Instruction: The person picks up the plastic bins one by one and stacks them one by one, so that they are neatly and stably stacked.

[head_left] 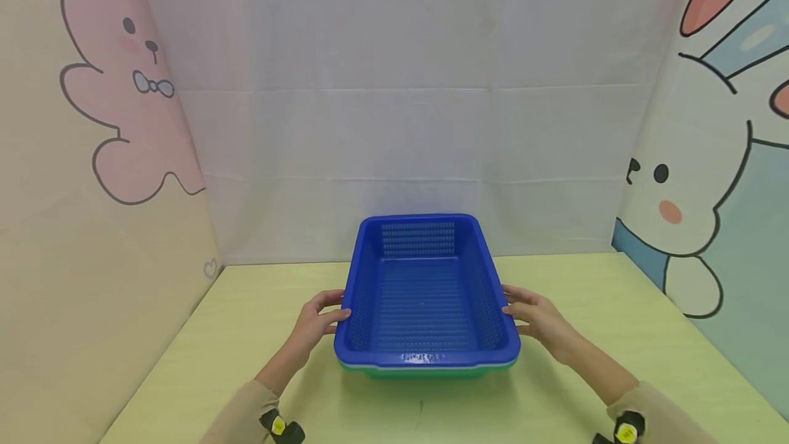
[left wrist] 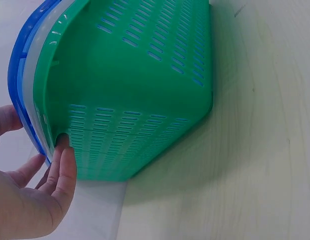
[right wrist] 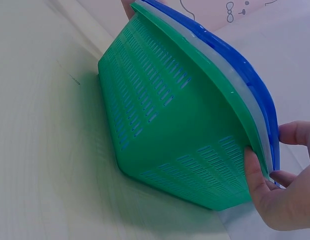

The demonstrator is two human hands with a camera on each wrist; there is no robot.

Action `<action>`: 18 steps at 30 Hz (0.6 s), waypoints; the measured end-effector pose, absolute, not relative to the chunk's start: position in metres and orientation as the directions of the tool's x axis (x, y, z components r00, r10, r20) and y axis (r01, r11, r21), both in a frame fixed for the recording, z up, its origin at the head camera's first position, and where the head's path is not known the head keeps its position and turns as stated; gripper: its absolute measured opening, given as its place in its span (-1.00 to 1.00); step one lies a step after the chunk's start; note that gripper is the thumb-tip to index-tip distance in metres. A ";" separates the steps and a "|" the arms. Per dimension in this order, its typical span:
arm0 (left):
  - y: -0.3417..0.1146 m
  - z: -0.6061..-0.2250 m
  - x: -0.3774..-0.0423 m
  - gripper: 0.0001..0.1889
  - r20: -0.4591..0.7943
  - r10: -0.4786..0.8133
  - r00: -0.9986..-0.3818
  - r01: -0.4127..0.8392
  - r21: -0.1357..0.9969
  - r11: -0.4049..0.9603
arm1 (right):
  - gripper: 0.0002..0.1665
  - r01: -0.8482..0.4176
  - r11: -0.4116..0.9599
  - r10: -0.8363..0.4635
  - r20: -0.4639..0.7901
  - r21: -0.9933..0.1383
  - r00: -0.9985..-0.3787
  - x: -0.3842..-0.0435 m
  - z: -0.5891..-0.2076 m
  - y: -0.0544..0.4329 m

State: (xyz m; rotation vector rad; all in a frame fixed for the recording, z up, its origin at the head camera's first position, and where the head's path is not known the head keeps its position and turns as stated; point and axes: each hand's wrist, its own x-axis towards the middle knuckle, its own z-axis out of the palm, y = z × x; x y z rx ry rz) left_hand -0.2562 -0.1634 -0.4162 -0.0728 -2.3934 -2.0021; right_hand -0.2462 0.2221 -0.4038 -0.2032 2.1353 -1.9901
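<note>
Nested baskets stand in a stack: a blue basket (head_left: pixel 425 360) on top, a pale whitish basket (left wrist: pixel 31 75) whose rim shows between, and a green slotted basket (left wrist: pixel 130 85) at the bottom. From the left side, my left hand (head_left: pixel 311 326) grips the stacked rims, its thumb on the blue rim and fingers beneath the green one. On the opposite side my right hand (head_left: pixel 545 324) holds the rims the same way, thumb above and fingertips under the green lip. Nothing lies inside the blue basket. The inside of the lower baskets is hidden.
A pale yellow wooden table (head_left: pixel 246 334) lies beneath the stack. Behind it hangs a creased white cloth (head_left: pixel 401 122). Side panels with a pink cartoon bear (head_left: pixel 123 88) and a white cartoon rabbit (head_left: pixel 690 177) close off left and right.
</note>
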 end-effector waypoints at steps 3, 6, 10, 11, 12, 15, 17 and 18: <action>-0.160 -0.415 -0.256 -0.56 0.048 0.029 -0.998 0.052 0.983 0.174 | -0.27 0.051 0.077 -0.238 -0.068 -0.996 -0.969 -0.245 -0.403 0.225; -0.157 -0.416 -0.257 -0.56 0.047 0.032 -0.998 0.052 0.982 0.181 | -0.26 0.050 0.089 -0.236 -0.070 -0.995 -0.969 -0.244 -0.401 0.229; -0.154 -0.417 -0.258 -0.55 0.043 0.040 -0.998 0.050 0.982 0.181 | -0.25 0.053 0.096 -0.238 -0.074 -0.994 -0.968 -0.243 -0.398 0.232; -0.153 -0.418 -0.258 -0.54 0.043 0.045 -0.998 0.050 0.983 0.178 | -0.24 0.055 0.096 -0.237 -0.077 -0.994 -0.969 -0.243 -0.398 0.233; -0.153 -0.418 -0.259 -0.54 0.043 0.049 -0.998 0.051 0.983 0.175 | -0.24 0.058 0.096 -0.237 -0.079 -0.994 -0.968 -0.242 -0.398 0.234; -0.151 -0.419 -0.259 -0.53 0.043 0.056 -0.998 0.051 0.985 0.167 | -0.24 0.071 0.093 -0.236 -0.091 -0.993 -0.967 -0.242 -0.398 0.236; -0.151 -0.419 -0.258 -0.54 0.046 0.054 -0.997 0.054 0.984 0.167 | -0.23 0.077 0.089 -0.240 -0.097 -0.993 -0.966 -0.242 -0.398 0.236; -0.151 -0.419 -0.258 -0.54 0.047 0.052 -0.998 0.055 0.984 0.168 | -0.23 0.075 0.090 -0.245 -0.095 -0.993 -0.965 -0.242 -0.398 0.236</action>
